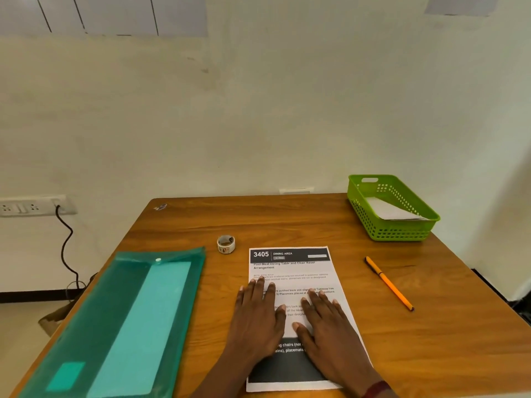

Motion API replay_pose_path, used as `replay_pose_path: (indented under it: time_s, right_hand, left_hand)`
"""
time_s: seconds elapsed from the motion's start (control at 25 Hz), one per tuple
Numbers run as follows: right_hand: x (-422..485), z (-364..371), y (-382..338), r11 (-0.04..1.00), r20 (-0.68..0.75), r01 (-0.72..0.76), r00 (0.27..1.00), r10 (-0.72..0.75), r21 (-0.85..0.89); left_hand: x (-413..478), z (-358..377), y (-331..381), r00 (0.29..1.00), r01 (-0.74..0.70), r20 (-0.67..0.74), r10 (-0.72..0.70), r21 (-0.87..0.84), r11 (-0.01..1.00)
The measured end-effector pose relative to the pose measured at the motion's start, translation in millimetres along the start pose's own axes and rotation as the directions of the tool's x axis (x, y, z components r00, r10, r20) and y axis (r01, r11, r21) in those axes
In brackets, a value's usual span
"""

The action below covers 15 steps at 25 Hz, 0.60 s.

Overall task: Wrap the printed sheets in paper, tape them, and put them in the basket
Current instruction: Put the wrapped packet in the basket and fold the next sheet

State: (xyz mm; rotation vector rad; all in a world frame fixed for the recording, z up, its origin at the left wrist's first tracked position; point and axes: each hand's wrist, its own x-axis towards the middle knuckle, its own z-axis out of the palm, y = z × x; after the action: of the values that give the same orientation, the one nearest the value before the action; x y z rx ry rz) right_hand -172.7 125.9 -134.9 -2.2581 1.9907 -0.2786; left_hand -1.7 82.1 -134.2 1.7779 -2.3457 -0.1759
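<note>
I see the left hand [258,320] and the right hand [330,331] lying flat on the printed sheet [290,271], fingers straight, gripping nothing. The tape roll [226,244] sits just past the sheet's far left corner. The green basket [393,229] is well beyond its far right corner.

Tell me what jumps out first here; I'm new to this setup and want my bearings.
The left hand and right hand lie flat on a printed sheet at the near middle of the table. A bright green basket holding white paper sits at the far right corner, and a large teal folder fills the left side.
</note>
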Motion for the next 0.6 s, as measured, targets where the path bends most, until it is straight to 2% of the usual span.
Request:
replay_pose_path:
  time_s: [0.12,0.2,0.28,0.36,0.52,0.6]
  right_hand:
    - [9.8,-16.9,3.6,0.994,-0.056,0.021,0.998,-0.015,0.111]
    - [28.0,-34.1,11.4,0.994,-0.146,0.035,0.989,-0.019,0.106]
    - [54.8,-51.3,22.4,0.996,-0.157,0.056,0.987,-0.045,0.071]
    - [84.8,-63.6,35.4,0.997,-0.077,0.075,0.994,-0.074,0.012]
    - [130.8,-72.0,58.8,0.994,0.170,0.097,0.982,-0.087,-0.053]
    - [144.2,-70.5,63.9,0.991,0.256,0.115,0.962,-0.093,-0.073]
  left_hand:
    - [11.4,-7.7,-3.8,0.998,0.011,-0.065,-0.014,-0.053,0.999]
    - [29.3,-16.9,-9.0,0.996,-0.031,-0.091,0.024,-0.086,0.996]
    - [51.7,-27.2,-15.1,0.992,-0.098,-0.083,0.090,-0.101,0.990]
    - [74.1,-37.9,-21.4,0.991,-0.134,-0.040,0.131,-0.090,0.987]
    - [108.0,-53.9,-32.8,0.958,-0.178,0.220,0.186,-0.056,0.982]
    - [115.7,-55.4,-34.8,0.940,-0.208,0.279,0.199,0.004,0.978]
